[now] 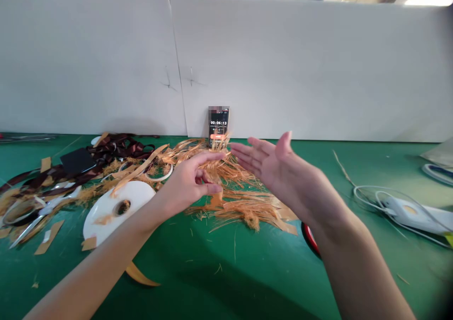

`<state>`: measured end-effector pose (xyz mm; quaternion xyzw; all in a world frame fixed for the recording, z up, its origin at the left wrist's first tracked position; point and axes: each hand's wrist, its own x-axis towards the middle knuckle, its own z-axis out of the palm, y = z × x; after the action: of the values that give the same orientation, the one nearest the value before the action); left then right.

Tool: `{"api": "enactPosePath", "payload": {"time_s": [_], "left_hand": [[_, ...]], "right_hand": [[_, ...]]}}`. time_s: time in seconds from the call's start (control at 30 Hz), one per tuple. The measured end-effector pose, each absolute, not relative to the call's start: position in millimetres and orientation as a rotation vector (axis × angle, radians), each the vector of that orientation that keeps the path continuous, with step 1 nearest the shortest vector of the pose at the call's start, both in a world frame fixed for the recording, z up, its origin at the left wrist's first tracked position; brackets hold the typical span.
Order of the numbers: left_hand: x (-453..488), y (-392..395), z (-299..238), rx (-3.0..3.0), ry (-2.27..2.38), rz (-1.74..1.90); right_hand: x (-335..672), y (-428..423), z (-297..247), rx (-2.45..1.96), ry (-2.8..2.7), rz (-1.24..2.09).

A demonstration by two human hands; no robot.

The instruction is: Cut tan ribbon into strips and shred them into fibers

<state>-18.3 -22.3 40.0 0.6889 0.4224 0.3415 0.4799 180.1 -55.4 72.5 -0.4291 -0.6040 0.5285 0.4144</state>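
My left hand (191,181) hovers over a heap of frayed orange-brown fibres (244,169), index finger stretched out and thumb apart from it. The other fingers curl inward. A small orange-brown ribbon piece (216,199) shows just below the thumb; whether they touch I cannot tell. Facing it, my right hand (271,162) is spread, palm turned toward the left and thumb raised, with nothing in it. Its fingertips are close to the left index fingertip, above the fibres. More loose fibres and ribbon ends (255,211) lie on the green table below both hands.
A phone (218,126) showing a timer leans against the white board (300,70). Left are a white ribbon reel (102,211), scissors (46,209), dark brown ribbon (120,152) and a black flat object (78,161). Right are a red ring-shaped edge (310,240) and a white power strip (417,211) with cable.
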Motion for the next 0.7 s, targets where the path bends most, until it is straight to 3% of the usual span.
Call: {"api": "enactPosePath", "payload": {"time_s": [0.13, 0.2, 0.27, 0.33, 0.43, 0.5, 0.7], "left_hand": [[-20, -22, 40, 1.645, 1.062, 0.841], [-22, -21, 42, 1.626, 1.045, 0.873], [-23, -21, 42, 1.598, 1.032, 0.915], [-23, -20, 42, 1.533, 1.013, 0.978], [-23, -20, 39, 1.406, 0.928, 1.031], [-22, -20, 38, 1.329, 0.865, 1.02], [-19, -19, 35, 1.029, 0.664, 0.985]], "right_hand": [[184, -63, 88, -0.683, -1.392, 1.919], [189, -65, 90, -0.83, -1.583, 2.147], [193, -63, 86, -1.256, -1.784, 1.965], [193, -58, 78, -1.645, -1.797, 1.46], [186, -48, 63, -1.671, -1.653, 0.966], [180, -44, 57, -1.497, -1.619, 0.955], [169, -40, 53, -1.072, -1.562, 1.471]]}}
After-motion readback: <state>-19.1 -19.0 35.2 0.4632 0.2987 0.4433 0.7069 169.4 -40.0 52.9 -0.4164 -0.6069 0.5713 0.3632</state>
